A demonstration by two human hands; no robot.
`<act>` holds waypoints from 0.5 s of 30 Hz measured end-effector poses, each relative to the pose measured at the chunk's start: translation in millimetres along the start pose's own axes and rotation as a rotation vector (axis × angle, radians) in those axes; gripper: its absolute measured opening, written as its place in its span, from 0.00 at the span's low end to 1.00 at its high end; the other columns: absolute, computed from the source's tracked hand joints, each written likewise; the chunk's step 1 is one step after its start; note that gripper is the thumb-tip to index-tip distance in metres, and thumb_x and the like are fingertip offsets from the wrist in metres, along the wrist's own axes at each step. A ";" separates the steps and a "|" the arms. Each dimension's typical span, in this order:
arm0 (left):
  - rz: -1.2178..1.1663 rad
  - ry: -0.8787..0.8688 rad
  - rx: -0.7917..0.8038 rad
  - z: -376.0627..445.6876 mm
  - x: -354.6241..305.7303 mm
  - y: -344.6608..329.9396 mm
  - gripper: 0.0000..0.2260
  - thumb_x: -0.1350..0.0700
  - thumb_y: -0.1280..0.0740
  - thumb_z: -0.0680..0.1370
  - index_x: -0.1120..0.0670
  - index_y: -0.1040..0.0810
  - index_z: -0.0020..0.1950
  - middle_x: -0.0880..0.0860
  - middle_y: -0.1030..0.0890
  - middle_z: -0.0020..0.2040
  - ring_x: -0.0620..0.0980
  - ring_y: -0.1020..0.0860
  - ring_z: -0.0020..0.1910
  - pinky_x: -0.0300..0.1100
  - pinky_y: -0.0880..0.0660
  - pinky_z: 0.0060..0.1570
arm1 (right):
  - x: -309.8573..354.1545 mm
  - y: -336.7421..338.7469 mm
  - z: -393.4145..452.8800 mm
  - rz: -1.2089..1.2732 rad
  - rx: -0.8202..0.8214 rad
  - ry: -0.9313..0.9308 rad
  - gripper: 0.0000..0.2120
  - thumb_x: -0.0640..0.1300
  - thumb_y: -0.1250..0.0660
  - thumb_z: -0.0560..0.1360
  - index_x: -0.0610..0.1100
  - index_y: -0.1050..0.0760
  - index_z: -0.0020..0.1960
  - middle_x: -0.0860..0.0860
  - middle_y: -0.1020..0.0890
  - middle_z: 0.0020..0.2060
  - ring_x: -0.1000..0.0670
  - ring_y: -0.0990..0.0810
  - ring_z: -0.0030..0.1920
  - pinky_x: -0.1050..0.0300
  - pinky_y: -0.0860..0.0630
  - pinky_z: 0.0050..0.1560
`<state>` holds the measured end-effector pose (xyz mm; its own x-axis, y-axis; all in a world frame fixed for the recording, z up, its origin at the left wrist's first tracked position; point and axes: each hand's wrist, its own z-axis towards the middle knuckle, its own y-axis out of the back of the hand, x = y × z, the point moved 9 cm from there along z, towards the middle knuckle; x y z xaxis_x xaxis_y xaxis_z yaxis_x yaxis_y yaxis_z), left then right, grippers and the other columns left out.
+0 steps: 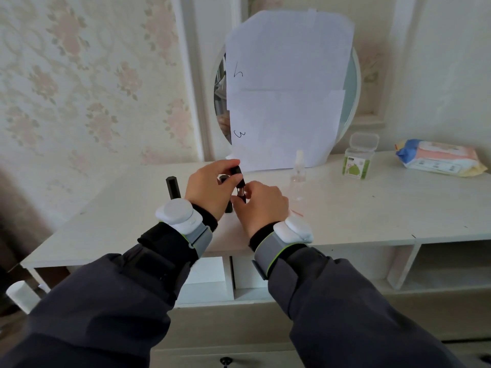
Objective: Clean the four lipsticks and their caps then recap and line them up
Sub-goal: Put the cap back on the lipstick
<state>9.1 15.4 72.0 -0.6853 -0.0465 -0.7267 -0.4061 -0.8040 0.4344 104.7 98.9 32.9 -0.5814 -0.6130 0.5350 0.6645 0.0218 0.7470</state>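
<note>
My left hand (210, 188) pinches a black lipstick cap (237, 174) between thumb and fingers, held over the white dresser top (372, 208). Just below the cap, my right hand (261, 204) grips the lipstick body (241, 193), whose silvery neck shows between the cap and my fingers. A capped black lipstick (173, 187) stands upright left of my left wrist. Another black lipstick (228, 207) stands behind my hands, mostly hidden. Any other lipsticks are out of sight.
A clear spray bottle (298, 173) stands right of my hands. A green-labelled box (358, 159) with its clear lid open and a pack of wet wipes (441, 158) sit at the back right. A round mirror (350, 102) covered with paper leans behind.
</note>
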 end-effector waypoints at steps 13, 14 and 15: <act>0.073 -0.027 0.088 -8.3 5.5 -16.2 0.14 0.56 0.33 0.77 0.46 0.20 0.62 0.39 0.19 0.46 0.48 0.19 0.41 0.48 0.20 0.46 | -11.0 -7.2 1.5 0.227 0.002 -0.082 0.14 0.52 0.36 0.76 0.51 0.30 0.60 0.48 0.17 0.48 0.43 0.20 0.52 0.47 0.23 0.52; 0.075 -0.021 0.095 -8.4 5.6 -16.3 0.14 0.56 0.33 0.78 0.46 0.20 0.62 0.39 0.19 0.46 0.48 0.19 0.41 0.47 0.19 0.44 | -10.8 -6.4 1.5 0.212 0.005 -0.075 0.13 0.51 0.37 0.76 0.51 0.29 0.59 0.49 0.17 0.48 0.43 0.20 0.52 0.47 0.23 0.52; 0.084 -0.021 0.106 -8.9 5.5 -16.4 0.14 0.56 0.33 0.78 0.46 0.20 0.63 0.40 0.19 0.47 0.48 0.19 0.41 0.45 0.20 0.43 | -9.3 -5.3 0.9 0.188 0.011 -0.066 0.11 0.51 0.37 0.76 0.50 0.28 0.58 0.49 0.17 0.48 0.43 0.21 0.52 0.47 0.24 0.52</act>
<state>17.4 23.1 56.2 -0.7315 -0.0976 -0.6748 -0.4077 -0.7307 0.5476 106.1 105.2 24.3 -0.4775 -0.5444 0.6897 0.7589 0.1400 0.6359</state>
